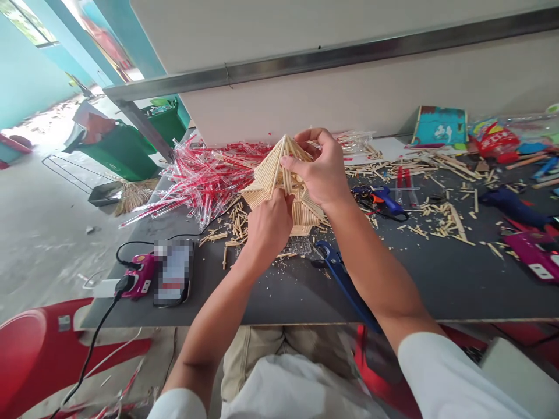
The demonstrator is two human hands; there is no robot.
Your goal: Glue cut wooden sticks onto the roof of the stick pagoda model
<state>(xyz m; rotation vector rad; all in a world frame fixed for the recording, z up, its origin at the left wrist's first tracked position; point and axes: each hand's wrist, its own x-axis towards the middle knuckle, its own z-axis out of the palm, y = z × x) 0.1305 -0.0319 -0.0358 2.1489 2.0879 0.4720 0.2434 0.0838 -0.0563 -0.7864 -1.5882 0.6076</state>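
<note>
A small model building [271, 169] of thin wooden sticks, with a pointed, ribbed roof, stands on the dark table in front of me. My right hand [326, 169] grips its upper right side, thumb on the front of the roof and fingers curled behind. Lower down, my left hand [271, 226] is closed with its fingertips at the roof's front edge; the hand covers part of the model, and whatever lies between those fingertips is hidden. Under the right forearm lies a blue-handled cutter [338, 270]. Cut stick pieces [238, 224] are scattered around the model.
Red-and-clear plastic wrappers [205, 174] heap at the left. A blue glue gun [384, 199] and loose sticks [454, 224] lie to the right. Near the front left edge are a phone [174, 273] and a purple power strip [142, 276] with cables. Green bins [117, 151] stand beyond.
</note>
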